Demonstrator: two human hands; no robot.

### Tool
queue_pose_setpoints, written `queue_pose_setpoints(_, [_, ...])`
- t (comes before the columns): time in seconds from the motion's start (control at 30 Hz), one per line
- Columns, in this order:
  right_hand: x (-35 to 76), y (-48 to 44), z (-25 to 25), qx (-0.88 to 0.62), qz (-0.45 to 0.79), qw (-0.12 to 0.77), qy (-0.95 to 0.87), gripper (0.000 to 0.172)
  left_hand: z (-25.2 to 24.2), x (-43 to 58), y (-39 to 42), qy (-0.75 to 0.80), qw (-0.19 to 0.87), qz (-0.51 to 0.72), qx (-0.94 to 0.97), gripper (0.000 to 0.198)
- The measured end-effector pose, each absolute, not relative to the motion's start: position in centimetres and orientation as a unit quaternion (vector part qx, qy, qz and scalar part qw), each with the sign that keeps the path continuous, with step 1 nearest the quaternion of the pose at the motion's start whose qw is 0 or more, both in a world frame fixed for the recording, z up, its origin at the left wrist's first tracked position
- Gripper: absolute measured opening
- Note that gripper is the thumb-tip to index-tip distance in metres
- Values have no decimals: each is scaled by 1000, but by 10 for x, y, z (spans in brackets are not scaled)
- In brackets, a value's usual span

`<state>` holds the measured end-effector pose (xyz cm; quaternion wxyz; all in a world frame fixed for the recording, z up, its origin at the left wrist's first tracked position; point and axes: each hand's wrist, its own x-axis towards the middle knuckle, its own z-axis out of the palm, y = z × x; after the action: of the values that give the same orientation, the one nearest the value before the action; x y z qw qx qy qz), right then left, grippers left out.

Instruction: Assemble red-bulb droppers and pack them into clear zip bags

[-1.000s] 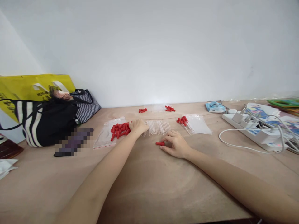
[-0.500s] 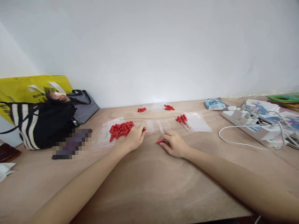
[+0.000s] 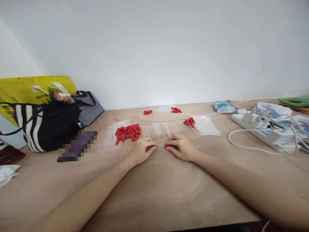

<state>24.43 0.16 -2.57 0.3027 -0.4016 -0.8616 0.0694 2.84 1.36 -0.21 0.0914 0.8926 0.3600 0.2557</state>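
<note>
My left hand (image 3: 144, 150) pinches a thin clear tube (image 3: 160, 146), held level just above or on the table. My right hand (image 3: 181, 147) is closed on a red rubber bulb (image 3: 168, 146), partly covered by the fingers. The tube's right end reaches the bulb; whether it sits inside I cannot tell. Just beyond the hands lies a row of thin clear tubes (image 3: 159, 129). To the left, a heap of red rubber bulbs (image 3: 127, 132) rests partly on a clear zip bag (image 3: 106, 141). On the right, several tubes with red bulbs fitted (image 3: 190, 122) lie by another clear bag (image 3: 209, 125).
Against the wall are a small group of red bulbs (image 3: 148, 112) and another (image 3: 176, 110) beside a clear bag. A blurred dark object (image 3: 77, 146) and bags (image 3: 48, 125) stand left. A power strip (image 3: 263, 132) with cables and a blue mask (image 3: 223, 107) lie right.
My left hand has come back from the row of tubes with one tube, bringing it to the red bulb in my right hand. The right hand has barely moved.
</note>
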Motion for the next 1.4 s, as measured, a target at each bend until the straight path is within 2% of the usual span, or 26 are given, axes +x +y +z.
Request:
queue_pose_setpoints(0.17, [243,4,-27,-397,90,318,-856,18,-2,34,13,375,73,246,891,9])
queue_pose_setpoints(0.43, [243,2,-22,-408,162,370,-819,12,-2,34,10,394,13,257,882,12])
queue_pose_setpoints(0.63, [240,-2,-20,-409,183,374,-812,9,-5,33,11,372,-2,260,891,12])
queue_pose_setpoints(0.87, [240,-4,-19,-389,171,382,-821,5,-6,32,11,357,8,265,896,14])
queue_pose_setpoints(1.03, [240,-3,-20,-364,158,383,-834,16,-7,32,11,335,11,282,899,15])
queue_pose_setpoints(1.17, [240,-2,-22,-340,148,379,-848,19,-7,33,11,317,22,310,896,15])
queue_pose_setpoints(1.4, [241,-4,-21,-334,61,371,-864,17,-6,37,8,318,33,304,897,15])
